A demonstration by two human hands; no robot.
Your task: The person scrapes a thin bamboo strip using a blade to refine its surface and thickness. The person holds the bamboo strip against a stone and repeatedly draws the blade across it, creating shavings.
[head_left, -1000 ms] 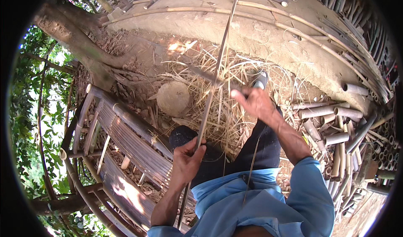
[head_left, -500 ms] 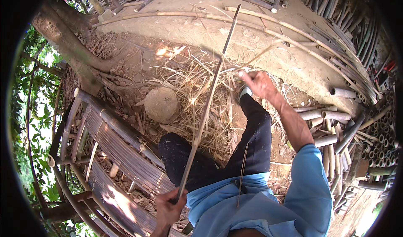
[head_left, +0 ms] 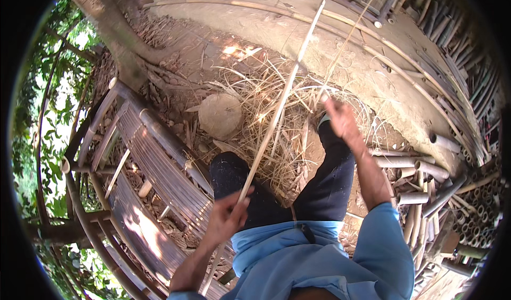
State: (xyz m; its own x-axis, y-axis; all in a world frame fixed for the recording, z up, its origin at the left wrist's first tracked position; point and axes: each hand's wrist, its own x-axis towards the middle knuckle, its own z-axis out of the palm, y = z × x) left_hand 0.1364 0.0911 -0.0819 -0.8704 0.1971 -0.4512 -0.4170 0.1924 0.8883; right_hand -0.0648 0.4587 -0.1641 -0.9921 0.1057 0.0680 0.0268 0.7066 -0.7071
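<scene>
A long, narrow bamboo strip (head_left: pixel 285 95) slants from beside my left hip up toward the far edge, its pale side showing. My left hand (head_left: pixel 226 217) is closed around its lower part, in front of my left thigh. My right hand (head_left: pixel 345 120) is closed above my right knee, somewhat blurred. From its fingertips a thin, pale bamboo strip (head_left: pixel 348 39) rises toward the far right; the exact grip is hard to make out. Beneath both strips lies a heap of curly bamboo shavings (head_left: pixel 271 114) on the ground, between my feet and a round wooden stump (head_left: pixel 220 116).
A slatted bamboo bench (head_left: pixel 159 164) stands close on my left, with a tree trunk (head_left: pixel 117 39) beyond it. Long bamboo poles (head_left: pixel 250 10) edge the raised earth across the far side. Cut bamboo lengths (head_left: pixel 412 167) are piled at my right.
My left hand has moved forward along my thigh, and the long strip now shows its pale side instead of its dark one. The thin strip at my right hand now points farther upward.
</scene>
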